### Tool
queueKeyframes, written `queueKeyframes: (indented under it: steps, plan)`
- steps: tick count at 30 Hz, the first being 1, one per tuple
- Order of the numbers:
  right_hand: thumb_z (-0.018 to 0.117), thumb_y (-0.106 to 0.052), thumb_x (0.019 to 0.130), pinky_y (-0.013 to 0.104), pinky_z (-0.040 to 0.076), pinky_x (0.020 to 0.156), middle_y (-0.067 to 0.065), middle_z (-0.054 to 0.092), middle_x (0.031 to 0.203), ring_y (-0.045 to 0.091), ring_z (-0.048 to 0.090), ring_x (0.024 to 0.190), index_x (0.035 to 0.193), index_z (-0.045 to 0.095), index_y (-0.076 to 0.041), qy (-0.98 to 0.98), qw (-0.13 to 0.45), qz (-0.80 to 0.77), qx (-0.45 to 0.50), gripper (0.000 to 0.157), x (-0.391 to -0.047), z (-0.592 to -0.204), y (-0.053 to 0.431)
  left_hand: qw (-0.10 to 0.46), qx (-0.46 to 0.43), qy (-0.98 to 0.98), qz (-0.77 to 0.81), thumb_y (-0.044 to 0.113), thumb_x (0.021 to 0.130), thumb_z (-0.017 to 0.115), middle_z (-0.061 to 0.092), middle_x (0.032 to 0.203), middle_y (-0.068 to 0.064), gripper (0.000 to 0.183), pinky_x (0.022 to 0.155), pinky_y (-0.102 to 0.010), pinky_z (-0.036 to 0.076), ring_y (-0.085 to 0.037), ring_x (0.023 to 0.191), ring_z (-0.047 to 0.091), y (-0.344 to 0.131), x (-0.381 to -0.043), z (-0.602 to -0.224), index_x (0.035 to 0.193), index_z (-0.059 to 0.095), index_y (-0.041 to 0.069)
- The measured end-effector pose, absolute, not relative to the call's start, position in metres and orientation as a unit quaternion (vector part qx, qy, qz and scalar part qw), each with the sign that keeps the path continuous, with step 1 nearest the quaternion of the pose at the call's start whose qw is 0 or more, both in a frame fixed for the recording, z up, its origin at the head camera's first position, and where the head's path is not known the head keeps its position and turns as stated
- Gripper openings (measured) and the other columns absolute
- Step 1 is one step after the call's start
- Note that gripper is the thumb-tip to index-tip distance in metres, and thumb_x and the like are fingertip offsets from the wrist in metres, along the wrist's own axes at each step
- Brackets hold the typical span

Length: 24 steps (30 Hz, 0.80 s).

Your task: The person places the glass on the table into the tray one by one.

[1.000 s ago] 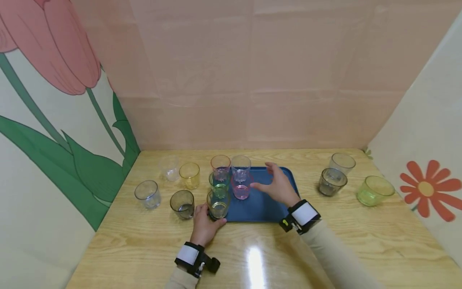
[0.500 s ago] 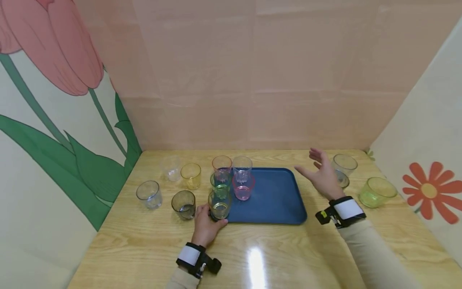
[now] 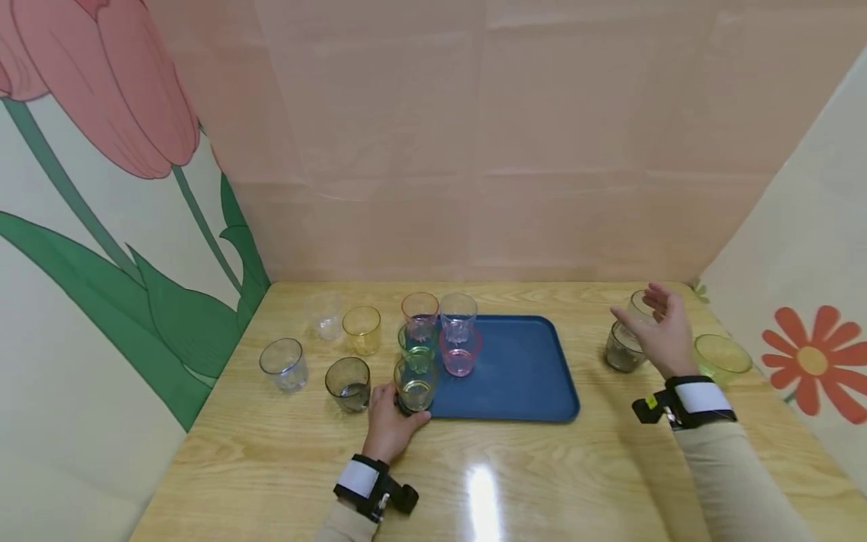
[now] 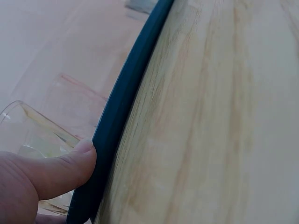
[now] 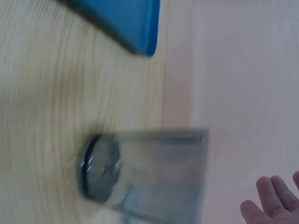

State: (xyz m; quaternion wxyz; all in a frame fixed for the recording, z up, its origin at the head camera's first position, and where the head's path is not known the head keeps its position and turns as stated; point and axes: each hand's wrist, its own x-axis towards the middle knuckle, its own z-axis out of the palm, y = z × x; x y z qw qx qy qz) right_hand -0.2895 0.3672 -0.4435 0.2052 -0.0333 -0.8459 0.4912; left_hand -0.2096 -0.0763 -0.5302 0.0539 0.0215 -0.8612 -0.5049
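My left hand (image 3: 391, 427) holds the front left corner of the blue tray (image 3: 518, 376); in the left wrist view its thumb (image 4: 70, 170) lies against the tray's rim. A pale yellow glass (image 3: 416, 388) stands on the tray right beside that hand. Behind it are a green glass (image 3: 417, 346), a red-rimmed glass (image 3: 420, 305), a clear glass (image 3: 458, 307) and a pink glass (image 3: 460, 357). My right hand (image 3: 665, 335), fingers spread and holding nothing, is beside a grey glass (image 3: 623, 355) on the table. That grey glass (image 5: 154, 172) looks blurred in the right wrist view.
A clear glass (image 3: 637, 302) stands behind the grey one, and a yellow-green glass (image 3: 723, 355) is partly hidden by my right wrist. Left of the tray stand a dark grey glass (image 3: 348, 385), a yellow glass (image 3: 362, 331) and two clearer ones. A wall backs the table.
My right hand has moved right, from beside the pink glass on the tray to the grey glass on the table. The left hand stays at the tray's corner.
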Motion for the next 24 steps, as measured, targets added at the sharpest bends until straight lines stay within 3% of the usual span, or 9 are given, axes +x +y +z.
queueKeyframes:
  steps: [8,12,15,24]
  plan:
    - [0.071,-0.039,0.095,0.059,0.016,0.12,0.03,0.023,0.16,0.049,0.025,0.144,0.161,0.011,0.0,-0.854,0.177,0.484,-0.065,0.097,-0.287,-0.465,0.388,0.046,0.023,-0.86,-0.508,0.016,0.077,0.09,0.05,0.121,-0.018,0.069,0.102,-0.057,0.041,-0.038,0.119,0.046,-0.075,-0.209,-0.528,0.134,0.057,-0.005]
    - [0.072,-0.043,0.094,0.065,0.022,0.115,0.03,0.018,0.162,0.051,0.022,0.145,0.161,0.007,0.0,-0.863,0.155,0.474,-0.078,0.102,-0.286,-0.478,0.394,0.047,0.022,-0.859,-0.509,0.016,0.077,0.09,0.05,0.121,-0.018,0.069,0.103,-0.057,0.041,-0.039,0.12,0.046,-0.075,-0.209,-0.527,0.134,0.057,-0.005]
    - [0.072,-0.044,0.093,0.067,0.027,0.111,0.031,0.02,0.161,0.052,0.023,0.145,0.161,0.008,0.001,-0.87,0.149,0.462,-0.085,0.104,-0.287,-0.487,0.397,0.049,0.021,-0.86,-0.508,0.016,0.077,0.09,0.05,0.122,-0.018,0.069,0.104,-0.057,0.04,-0.038,0.12,0.046,-0.075,-0.21,-0.528,0.134,0.057,-0.005]
    - [0.075,-0.044,0.092,0.068,0.03,0.105,0.044,0.027,0.149,0.058,0.03,0.136,0.159,0.003,0.006,-0.892,0.119,0.43,-0.069,0.11,-0.286,-0.512,0.397,0.047,0.024,-0.86,-0.507,0.017,0.077,0.09,0.05,0.122,-0.018,0.07,0.103,-0.057,0.041,-0.039,0.12,0.047,-0.076,-0.21,-0.529,0.134,0.056,-0.005]
